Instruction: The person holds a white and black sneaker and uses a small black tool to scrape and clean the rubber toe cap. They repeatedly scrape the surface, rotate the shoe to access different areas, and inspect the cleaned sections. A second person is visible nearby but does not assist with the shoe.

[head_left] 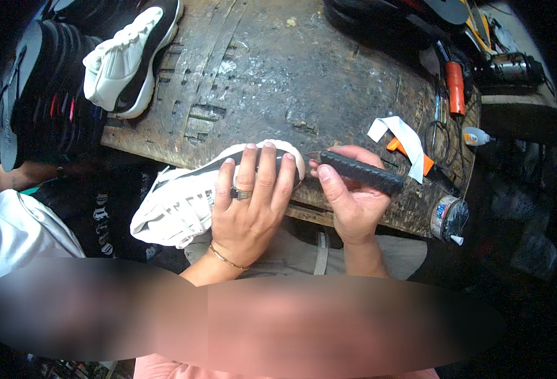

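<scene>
A white sneaker (174, 211) with a black band lies on its side across the near edge of the worn workbench, its toe to the right. My left hand (247, 205) is spread over it, fingertips pressing on the sole edge and black band; the thumb is hidden. In my right hand (357, 205) is a tool with a thick black ribbed handle (364, 174), held between thumb and fingers. A thin metal tip shows at its left end, close to the sneaker's toe. The tip's exact shape is too small to make out.
Another white-and-black sneaker (124, 60) stands at the far left of the workbench (259, 82), beside stacked black soles (45, 88). To the right lie a white strip (405, 142), an orange-handled tool (427, 165), scissors (439, 129), a red-handled tool (455, 88) and a round tin (449, 218). Someone's white sleeve (23, 227) is at left.
</scene>
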Available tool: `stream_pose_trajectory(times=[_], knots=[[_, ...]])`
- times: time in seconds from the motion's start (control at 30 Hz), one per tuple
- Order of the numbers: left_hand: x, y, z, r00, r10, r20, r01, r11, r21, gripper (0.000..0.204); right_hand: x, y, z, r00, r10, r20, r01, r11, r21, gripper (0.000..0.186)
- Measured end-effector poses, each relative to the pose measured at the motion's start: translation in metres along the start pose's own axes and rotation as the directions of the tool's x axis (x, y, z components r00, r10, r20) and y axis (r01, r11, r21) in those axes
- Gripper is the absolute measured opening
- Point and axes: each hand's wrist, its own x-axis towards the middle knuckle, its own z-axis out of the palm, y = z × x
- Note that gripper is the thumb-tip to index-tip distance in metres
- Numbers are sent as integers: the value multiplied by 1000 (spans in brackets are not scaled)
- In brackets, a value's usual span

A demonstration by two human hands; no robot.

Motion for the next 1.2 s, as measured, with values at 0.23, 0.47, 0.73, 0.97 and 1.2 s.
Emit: stream_pose_trajectory(times=[0.23, 0.47, 0.73, 0.97, 1.2], knots=[[3, -5, 4, 999, 10, -49, -11, 1000, -14, 38, 4, 6, 4, 1000, -17, 23, 19, 995, -98, 28], [6, -6, 6, 998, 4, -65, -7, 999, -44, 36, 10, 2, 7, 997, -60, 52, 69, 978, -199, 26], [7, -9, 8, 998, 16, -57, -19, 998, -53, 35, 20, 1, 10, 982, -162, 94, 186, 900, -395, 22], [5, -6, 4, 1000, -27, -5, 26, 992, -121, 38, 24, 0, 11, 941, -279, 192, 338, 766, -547, 24], [6, -6, 6, 999, -39, -28, 35, 992, -117, 35, 24, -1, 14, 932, -295, 212, 363, 739, -567, 23]])
